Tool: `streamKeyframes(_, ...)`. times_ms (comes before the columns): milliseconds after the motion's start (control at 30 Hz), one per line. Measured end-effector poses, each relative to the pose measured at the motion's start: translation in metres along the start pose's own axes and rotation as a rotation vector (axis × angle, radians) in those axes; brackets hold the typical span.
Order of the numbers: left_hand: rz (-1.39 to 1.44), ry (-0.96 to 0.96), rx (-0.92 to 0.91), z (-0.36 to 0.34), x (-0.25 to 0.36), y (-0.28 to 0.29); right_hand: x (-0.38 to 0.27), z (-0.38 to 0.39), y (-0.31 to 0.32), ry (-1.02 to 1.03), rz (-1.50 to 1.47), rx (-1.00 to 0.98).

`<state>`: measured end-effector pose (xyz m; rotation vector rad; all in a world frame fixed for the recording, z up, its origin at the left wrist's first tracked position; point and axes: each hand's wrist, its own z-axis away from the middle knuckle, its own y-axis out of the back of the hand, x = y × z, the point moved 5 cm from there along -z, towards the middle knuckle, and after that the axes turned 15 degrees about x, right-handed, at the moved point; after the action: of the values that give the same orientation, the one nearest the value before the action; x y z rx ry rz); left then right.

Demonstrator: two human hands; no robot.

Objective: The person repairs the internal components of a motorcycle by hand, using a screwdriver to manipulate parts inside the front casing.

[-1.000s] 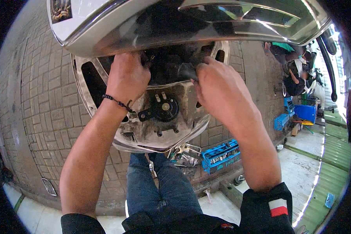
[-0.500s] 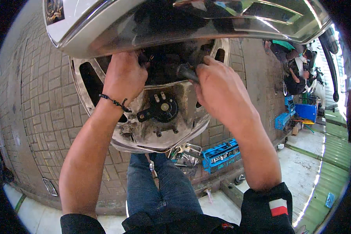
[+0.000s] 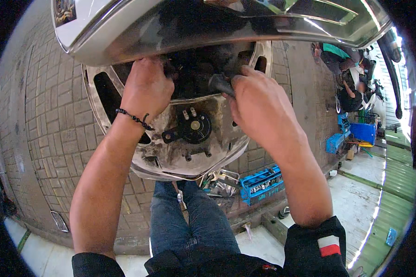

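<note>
My left hand [image 3: 148,85] reaches under the raised headlight unit [image 3: 180,39], a large part with a clear lens. Its fingers are curled beside something dark in the shadowed opening; the fingertips are hidden. My right hand [image 3: 266,104] is closed around a dark, thick cylindrical piece [image 3: 220,85] that points left into the same opening. Between and below the hands, a round black horn [image 3: 196,129] with two metal terminals is fixed to the dirty pale front panel [image 3: 164,154] of what looks like a scooter.
A blue metal toolbox [image 3: 262,184] with sockets in it stands on the paving at the lower right, beside loose tools [image 3: 222,183]. Farther right are a blue bin [image 3: 363,133] and two people [image 3: 349,94] near another motorbike. A black lever [image 3: 390,78] hangs at the upper right.
The headlight unit has tipped up slightly at its lower edge. The dark cylindrical piece in my right hand has turned a little; both hands stay nearly in place.
</note>
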<state>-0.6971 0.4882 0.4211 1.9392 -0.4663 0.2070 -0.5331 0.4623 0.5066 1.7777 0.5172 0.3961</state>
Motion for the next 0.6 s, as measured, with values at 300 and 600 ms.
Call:
streamKeyframes(300,0.194,0.215,-0.087,-0.0056,-0.0003,0.0032,0.0003,-0.0010,-0.0008,0.008,-0.026,-0.024)
streamKeyframes(600,0.211,0.197,0.013,-0.0075,0.0016,0.0087,0.0018,0.0002,-0.0036,-0.010,-0.027,-0.049)
